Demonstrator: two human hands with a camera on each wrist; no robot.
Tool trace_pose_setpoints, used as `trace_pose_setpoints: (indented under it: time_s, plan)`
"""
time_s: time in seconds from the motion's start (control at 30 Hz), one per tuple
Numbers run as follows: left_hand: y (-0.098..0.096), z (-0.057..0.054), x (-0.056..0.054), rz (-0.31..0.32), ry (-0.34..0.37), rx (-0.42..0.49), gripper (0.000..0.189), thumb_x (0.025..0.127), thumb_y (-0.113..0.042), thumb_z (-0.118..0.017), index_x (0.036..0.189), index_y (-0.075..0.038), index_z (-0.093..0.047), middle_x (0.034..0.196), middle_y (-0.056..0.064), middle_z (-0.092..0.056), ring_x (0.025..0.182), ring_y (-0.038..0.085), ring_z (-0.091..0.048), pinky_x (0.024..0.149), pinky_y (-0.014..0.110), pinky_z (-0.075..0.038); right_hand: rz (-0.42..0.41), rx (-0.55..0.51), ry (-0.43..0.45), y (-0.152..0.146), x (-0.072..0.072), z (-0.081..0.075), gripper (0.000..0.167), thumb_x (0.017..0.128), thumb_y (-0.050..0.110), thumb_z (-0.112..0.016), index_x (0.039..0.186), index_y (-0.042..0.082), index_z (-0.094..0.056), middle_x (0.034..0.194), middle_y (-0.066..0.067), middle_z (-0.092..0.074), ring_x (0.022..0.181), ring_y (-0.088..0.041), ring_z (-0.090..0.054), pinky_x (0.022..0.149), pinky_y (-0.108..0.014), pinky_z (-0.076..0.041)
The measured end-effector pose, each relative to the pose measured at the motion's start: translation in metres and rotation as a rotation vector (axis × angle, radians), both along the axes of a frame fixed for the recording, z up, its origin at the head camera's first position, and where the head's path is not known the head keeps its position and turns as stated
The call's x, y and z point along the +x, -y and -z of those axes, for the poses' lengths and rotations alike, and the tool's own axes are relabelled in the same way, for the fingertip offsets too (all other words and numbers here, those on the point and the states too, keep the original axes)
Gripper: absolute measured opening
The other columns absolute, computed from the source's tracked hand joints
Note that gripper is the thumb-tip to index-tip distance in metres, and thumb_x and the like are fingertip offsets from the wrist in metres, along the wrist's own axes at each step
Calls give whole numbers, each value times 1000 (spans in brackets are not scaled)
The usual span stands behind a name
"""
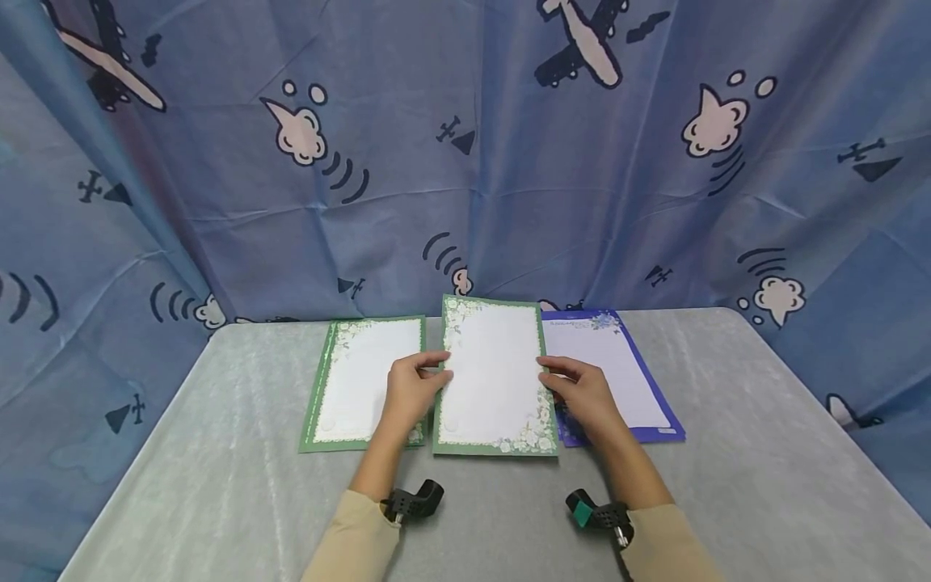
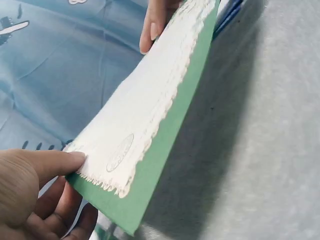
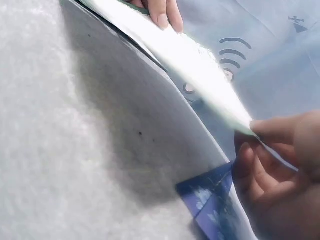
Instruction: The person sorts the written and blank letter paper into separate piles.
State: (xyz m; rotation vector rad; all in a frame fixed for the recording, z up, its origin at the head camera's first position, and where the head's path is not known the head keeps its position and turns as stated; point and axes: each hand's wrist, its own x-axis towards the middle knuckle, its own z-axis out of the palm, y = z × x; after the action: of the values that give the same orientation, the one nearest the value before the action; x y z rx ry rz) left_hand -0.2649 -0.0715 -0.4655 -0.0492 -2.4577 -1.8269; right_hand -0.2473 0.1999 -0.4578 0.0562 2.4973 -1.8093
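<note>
A sheet of letter paper (image 1: 498,372) with a green, flower-printed border is held up over the table, its shadow falling below it in both wrist views. My left hand (image 1: 410,392) pinches its left edge, the thumb (image 2: 65,162) on the white face and the fingers behind. On the opposite edge my right hand (image 1: 585,396) pinches it between thumb and fingers. Behind my left hand lies another green-bordered sheet (image 1: 360,380). Under the right hand, purple-bordered paper (image 1: 604,364) lies on the table, partly covered by the raised sheet; in the right wrist view its purple corner (image 3: 205,192) shows.
The table (image 1: 218,453) has a pale grey cover and ends at a far edge just behind the papers. A blue curtain (image 1: 407,242) with airplane and cloud prints hangs behind it. Each wrist carries a black camera mount (image 1: 418,501).
</note>
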Motion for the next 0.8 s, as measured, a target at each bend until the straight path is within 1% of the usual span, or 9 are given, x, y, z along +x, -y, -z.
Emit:
trace_pose_setpoints:
  time_s: [0.17,0.27,0.4,0.47,0.6,0.63,0.7,0.73,0.8]
  plan:
    - [4,-5,0,14,26,48,27,89,-7,-75,116,-8,-76,118,14,-71,84,13,-65,70,24,-53,-13,19,-12,-2,0,-2,42,100,22,-65,139,7,-61,143,-18,-59,98,-4,-62,81,-20,-53]
    - [6,-8,0,22,43,72,28,89,-9,-75,117,-9,-76,119,14,-71,93,17,-67,77,26,-55,-11,15,-12,-3,1,-5,43,99,24,-66,139,9,-61,143,-16,-58,101,-4,-63,83,-20,-53]
    - [10,-12,1,43,63,131,30,89,-10,-76,119,-10,-75,124,12,-68,108,22,-65,88,31,-56,-15,-21,-29,-4,2,-9,45,98,23,-67,140,8,-60,140,-17,-58,96,-3,-63,81,-22,-55]
    - [11,-14,1,57,67,166,31,90,-10,-75,121,-9,-74,128,13,-67,114,25,-63,92,33,-56,-21,-39,-43,-5,2,-10,46,98,22,-68,140,6,-60,139,-17,-58,94,-2,-63,80,-22,-55]
    - [15,-20,2,75,81,198,33,90,-10,-75,123,-9,-73,131,11,-64,119,24,-60,95,33,-54,-36,-69,-67,-6,3,-14,47,98,23,-68,141,5,-59,140,-16,-56,95,-1,-63,79,-22,-56]
    - [15,-22,3,78,83,200,34,90,-10,-75,123,-10,-73,131,11,-64,118,22,-59,95,33,-54,-38,-73,-73,-6,3,-15,48,98,23,-68,141,5,-59,140,-16,-56,95,-2,-64,79,-22,-56]
    - [16,-25,3,82,82,193,34,90,-11,-75,124,-11,-73,130,12,-63,111,17,-60,91,30,-53,-45,-81,-87,-7,3,-16,48,98,22,-69,141,4,-58,141,-17,-55,94,-2,-64,79,-23,-56]
    - [17,-27,4,85,78,189,34,90,-10,-75,124,-11,-73,130,12,-64,103,15,-60,87,28,-53,-45,-83,-95,-7,3,-17,48,98,22,-69,141,4,-59,142,-18,-55,93,-3,-64,78,-23,-56]
    - [18,-32,5,91,75,182,35,90,-10,-75,125,-12,-73,130,10,-64,83,11,-56,73,25,-49,-45,-81,-109,-6,4,-19,47,98,22,-69,140,4,-59,143,-18,-55,92,-3,-64,79,-23,-56]
